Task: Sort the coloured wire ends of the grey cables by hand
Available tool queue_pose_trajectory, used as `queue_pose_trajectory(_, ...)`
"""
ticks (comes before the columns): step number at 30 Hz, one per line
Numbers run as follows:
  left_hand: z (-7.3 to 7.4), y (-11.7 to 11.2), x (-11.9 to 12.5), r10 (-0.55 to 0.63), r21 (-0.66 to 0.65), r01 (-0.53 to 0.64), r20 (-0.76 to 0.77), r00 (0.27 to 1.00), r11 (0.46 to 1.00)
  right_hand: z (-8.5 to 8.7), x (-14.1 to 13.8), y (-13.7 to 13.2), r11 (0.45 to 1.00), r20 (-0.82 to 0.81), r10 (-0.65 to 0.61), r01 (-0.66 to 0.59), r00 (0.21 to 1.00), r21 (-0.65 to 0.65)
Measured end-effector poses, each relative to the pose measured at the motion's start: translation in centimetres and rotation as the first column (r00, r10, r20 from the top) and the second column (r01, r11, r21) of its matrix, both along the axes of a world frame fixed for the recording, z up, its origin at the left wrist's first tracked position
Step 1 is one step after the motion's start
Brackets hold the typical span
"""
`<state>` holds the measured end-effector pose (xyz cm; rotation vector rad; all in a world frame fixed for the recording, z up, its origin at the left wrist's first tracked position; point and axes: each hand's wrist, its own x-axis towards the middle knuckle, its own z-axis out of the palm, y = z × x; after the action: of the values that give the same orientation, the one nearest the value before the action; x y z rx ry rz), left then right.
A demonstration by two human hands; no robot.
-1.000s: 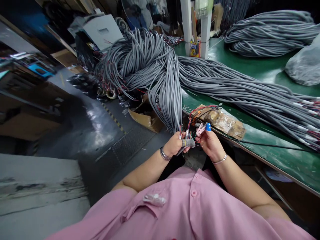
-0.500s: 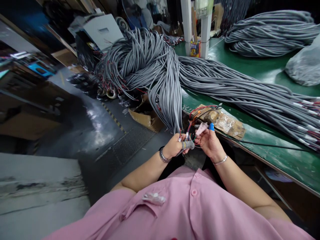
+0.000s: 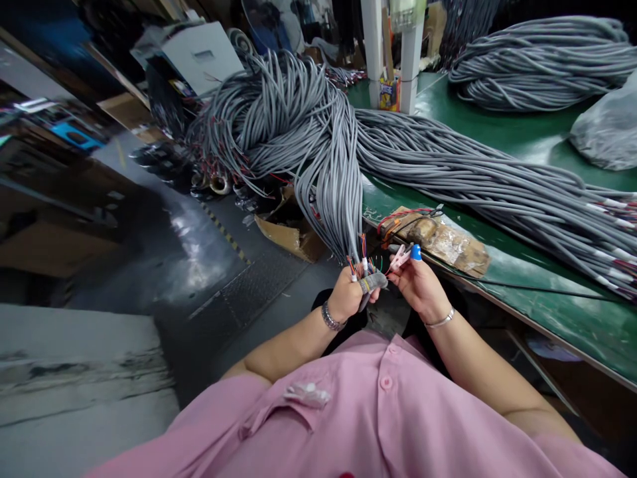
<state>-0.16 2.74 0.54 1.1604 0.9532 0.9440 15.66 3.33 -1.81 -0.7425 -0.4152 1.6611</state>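
Observation:
My left hand (image 3: 348,293), its thumb in a grey knitted finger cover (image 3: 372,283), is closed around the ends of grey cables (image 3: 334,192). Their thin coloured wires (image 3: 363,245) fan out above the fist, with white bands at the base. Just to the right, my right hand (image 3: 417,284) pinches a small pink clip-like tool (image 3: 399,257) between thumb and fingers. A blue cover (image 3: 416,252) sits on that thumb. The pink tool's lower tip is close to the wires at my left hand; whether it touches one cannot be made out.
On the green table (image 3: 527,265) a long bundle of grey cables (image 3: 468,166) runs right. A taped wooden block (image 3: 448,245) lies at the table edge, with red and black leads. Behind are a coiled cable bundle (image 3: 542,63) and a plastic bag (image 3: 610,126). A cardboard box (image 3: 283,236) stands below.
The pink tool has turned in my right hand, and its two arms now show. My right thumb has shifted slightly left. The coloured wires in my left hand now stand more upright.

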Motion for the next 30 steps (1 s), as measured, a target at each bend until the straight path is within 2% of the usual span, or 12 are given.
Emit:
queue_pose_trajectory(7,0.3,0.3,0.4,-0.026,-0.025,0.025,-0.04,0.999,0.999,-0.4,-0.5,0.4,0.995,-0.013,-0.096,0.096,0.995,-0.014)
queue_pose_trajectory(14,0.3,-0.3,0.1,-0.021,0.0,0.021,-0.019,1.0,1.0,-0.5,0.2,-0.2,0.997,-0.066,0.068,-0.07,0.996,-0.02)
queue_pose_trajectory(18,0.2,-1.0,-0.4,0.046,0.04,-0.046,-0.012,0.999,0.998,0.1,0.6,-0.3,0.993,-0.074,0.118,-0.118,0.99,0.001)
queue_pose_trajectory(22,0.1,-1.1,-0.1,0.137,0.049,-0.136,-0.021,0.99,0.99,0.7,0.7,-0.3,0.998,-0.028,0.065,-0.065,0.997,0.017)
queue_pose_trajectory(30,-0.4,-0.9,0.9,0.177,0.084,-0.173,-0.047,0.983,0.981,0.1,0.3,-0.1,0.998,-0.087,0.053,-0.054,0.995,-0.01)
